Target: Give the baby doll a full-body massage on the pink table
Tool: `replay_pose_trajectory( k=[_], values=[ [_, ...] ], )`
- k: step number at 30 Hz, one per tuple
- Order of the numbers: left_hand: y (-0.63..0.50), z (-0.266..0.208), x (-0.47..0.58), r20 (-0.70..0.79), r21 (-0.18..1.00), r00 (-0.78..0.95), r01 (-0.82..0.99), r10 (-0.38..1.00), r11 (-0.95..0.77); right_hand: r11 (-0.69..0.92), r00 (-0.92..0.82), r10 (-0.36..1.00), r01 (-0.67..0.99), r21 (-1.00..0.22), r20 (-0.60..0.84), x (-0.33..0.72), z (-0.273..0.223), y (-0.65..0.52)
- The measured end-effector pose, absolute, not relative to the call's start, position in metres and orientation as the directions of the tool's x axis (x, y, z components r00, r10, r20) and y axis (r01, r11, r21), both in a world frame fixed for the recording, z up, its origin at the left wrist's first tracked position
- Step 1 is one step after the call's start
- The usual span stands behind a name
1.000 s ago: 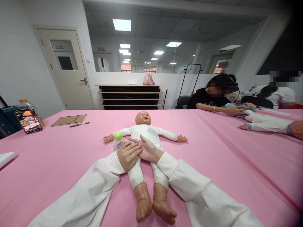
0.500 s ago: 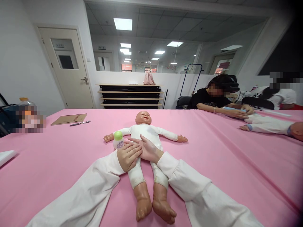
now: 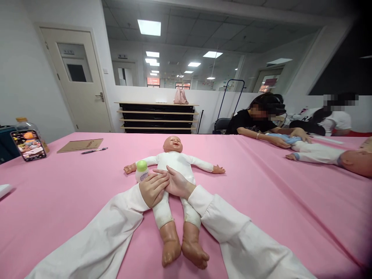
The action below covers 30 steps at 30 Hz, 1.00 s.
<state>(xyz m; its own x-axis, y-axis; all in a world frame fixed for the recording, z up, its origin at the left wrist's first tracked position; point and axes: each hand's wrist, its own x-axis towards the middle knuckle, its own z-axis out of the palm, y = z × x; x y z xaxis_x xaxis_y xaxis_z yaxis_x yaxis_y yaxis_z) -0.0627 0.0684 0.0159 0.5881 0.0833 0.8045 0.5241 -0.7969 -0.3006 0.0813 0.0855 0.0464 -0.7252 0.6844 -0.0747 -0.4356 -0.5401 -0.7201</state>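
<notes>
A baby doll with a white cloth body lies on its back, arms spread, its feet towards me. Over its lower belly my two palms meet. My left hand lies flat across the fingers of my right, its own fingers stretched out. My right hand is turned palm up, thumb raised and fingers extended under the left. Neither hand holds an object. Just beyond my left hand stands a small white bottle with a green cap, beside the doll's arm; my hand hides its lower part.
On the pink-covered table lie a brown notebook and a pen. At the left, a phone leans against a bottle. Across the table at right, a person in black handles another doll.
The whole view has shifted slightly, so things sit a little further left. My hands keep the same palm-to-palm position over the doll.
</notes>
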Motion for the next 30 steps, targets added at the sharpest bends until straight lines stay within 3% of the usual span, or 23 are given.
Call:
replay_pose_trajectory(
  k=[2, 5, 8, 10, 14, 19, 24, 30],
  values=[
    [0.070, 0.014, -0.063, 0.815, -0.291, 0.575, 0.508, 0.068, -0.811, -0.417, -0.677, 0.735, -0.400, -0.816, -0.044, 0.081, 0.047, 0.081],
    [0.072, 0.013, -0.066, 0.834, -0.274, 0.549, 0.492, 0.050, -0.826, 0.048, -0.519, 0.837, -0.244, -0.969, 0.172, 0.086, 0.052, 0.072],
    [0.072, 0.017, -0.065, 0.847, -0.242, 0.529, 0.487, 0.063, -0.839, 0.525, -0.480, 0.765, 0.080, -0.847, 0.429, 0.101, 0.059, 0.067],
    [0.072, 0.024, -0.061, 0.824, -0.184, 0.553, 0.471, 0.126, -0.863, 0.672, -0.530, 0.701, 0.266, -0.692, 0.477, 0.114, 0.062, 0.071],
    [0.082, 0.039, -0.039, 0.718, -0.040, 0.653, 0.384, 0.241, -0.922, 0.729, -0.567, 0.681, 0.464, -0.503, 0.464, 0.134, 0.061, 0.100],
    [0.105, 0.044, -0.005, 0.627, 0.049, 0.727, 0.323, 0.281, -0.945, 0.725, -0.633, 0.677, 0.485, -0.489, 0.375, 0.137, 0.063, 0.154],
    [0.117, 0.042, 0.010, 0.489, 0.180, 0.756, 0.402, 0.436, -0.898, 0.739, -0.738, 0.648, 0.551, -0.387, 0.188, 0.128, 0.071, 0.188],
    [0.121, 0.038, 0.011, 0.438, 0.284, 0.698, 0.490, 0.566, -0.824, 0.796, -0.789, 0.585, 0.513, -0.321, 0.189, 0.117, 0.060, 0.209]
  ],
)
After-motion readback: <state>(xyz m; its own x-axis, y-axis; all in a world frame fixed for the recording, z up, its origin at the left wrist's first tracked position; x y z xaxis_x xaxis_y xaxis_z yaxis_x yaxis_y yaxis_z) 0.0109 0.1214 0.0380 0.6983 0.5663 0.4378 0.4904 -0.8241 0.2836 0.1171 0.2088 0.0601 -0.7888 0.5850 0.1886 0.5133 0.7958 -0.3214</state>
